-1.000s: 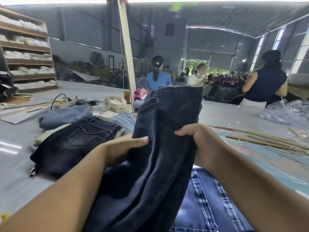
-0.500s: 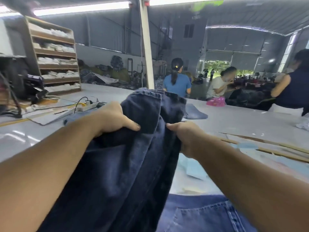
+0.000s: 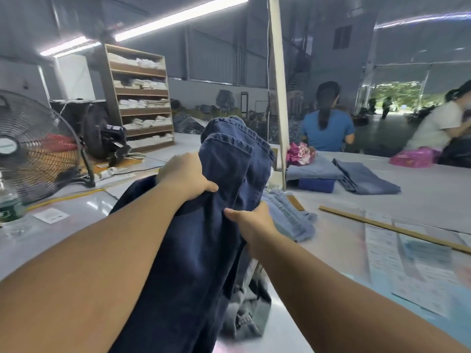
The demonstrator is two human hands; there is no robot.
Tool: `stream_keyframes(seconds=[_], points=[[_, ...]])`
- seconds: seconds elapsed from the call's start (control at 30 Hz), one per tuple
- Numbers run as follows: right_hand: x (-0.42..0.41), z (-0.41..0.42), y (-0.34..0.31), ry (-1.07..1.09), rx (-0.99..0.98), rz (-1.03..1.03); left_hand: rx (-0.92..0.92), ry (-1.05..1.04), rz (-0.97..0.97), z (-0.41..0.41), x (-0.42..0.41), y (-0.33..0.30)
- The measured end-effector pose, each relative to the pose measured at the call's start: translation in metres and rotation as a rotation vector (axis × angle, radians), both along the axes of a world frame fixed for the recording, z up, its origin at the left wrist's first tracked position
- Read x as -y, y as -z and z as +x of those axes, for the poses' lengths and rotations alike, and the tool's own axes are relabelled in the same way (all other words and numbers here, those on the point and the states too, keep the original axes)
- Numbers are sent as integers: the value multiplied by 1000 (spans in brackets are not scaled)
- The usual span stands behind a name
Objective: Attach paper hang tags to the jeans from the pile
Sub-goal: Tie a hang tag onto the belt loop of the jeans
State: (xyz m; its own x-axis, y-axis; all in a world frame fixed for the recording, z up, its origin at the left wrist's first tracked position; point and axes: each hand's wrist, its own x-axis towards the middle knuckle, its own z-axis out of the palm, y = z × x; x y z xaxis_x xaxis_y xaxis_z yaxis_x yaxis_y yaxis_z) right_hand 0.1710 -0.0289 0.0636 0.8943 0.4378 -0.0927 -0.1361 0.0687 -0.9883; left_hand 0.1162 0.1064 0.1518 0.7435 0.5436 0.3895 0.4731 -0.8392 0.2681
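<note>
Far out at 9 o'clock a black floor fan [image 3: 33, 146] stands on the table [image 3: 420, 200], with a wooden shelf unit [image 3: 139, 98] of folded white stock behind it at 11 o'clock. Moving in, the left hand [image 3: 187, 175] grips a fistful of the dark jeans [image 3: 204, 250], fingers curled tight into the cloth. The dark jeans are held up dead centre, the top end raised toward 12 o'clock, the rest hanging down to 6 o'clock. Just beside it at 1 o'clock, the right hand [image 3: 251, 221] pinches the same denim, thumb on top. Light blue jeans [image 3: 290, 215] lie on the table just past that hand. Out at 3 o'clock, printed paper sheets [image 3: 397, 256] lie flat beside a wooden stick [image 3: 392, 229].
</note>
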Motion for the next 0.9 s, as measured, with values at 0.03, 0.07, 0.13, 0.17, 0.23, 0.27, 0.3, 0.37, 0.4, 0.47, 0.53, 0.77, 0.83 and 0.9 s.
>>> stream_keyframes(seconds=[0.03,0.07,0.13,0.17,0.23,0.27,0.3,0.37,0.4,0.47,0.53,0.77,0.83,0.9], points=[[-7,11,5,22,18,-15,21,-5,15,12,-7,8],[-14,21,13,45,36,-43,44,-5,26,23,-13,16],[-25,29,30,51,24,-147,84,5,56,44,-26,36],[-29,29,42,31,-2,-211,93,13,77,52,-31,49],[-33,20,67,-25,-6,-313,70,16,63,63,-38,82],[-34,16,79,-42,32,-345,25,6,32,66,-40,101],[-33,13,89,-48,78,-366,-49,-12,6,65,-40,123],[-31,10,100,-31,130,-373,-222,-32,-20,57,-39,167],[-29,8,102,-18,141,-384,-278,-25,-27,51,-38,186],[-26,5,104,6,189,-463,-299,0,-15,43,-36,207],[-27,1,104,21,297,-530,-283,12,3,37,-33,211],[-23,-8,102,-43,516,-666,-351,73,34,12,-29,214],[-22,-9,100,-52,539,-687,-322,68,35,8,-34,211],[-22,-12,96,-12,554,-675,-301,47,61,3,-36,214]])
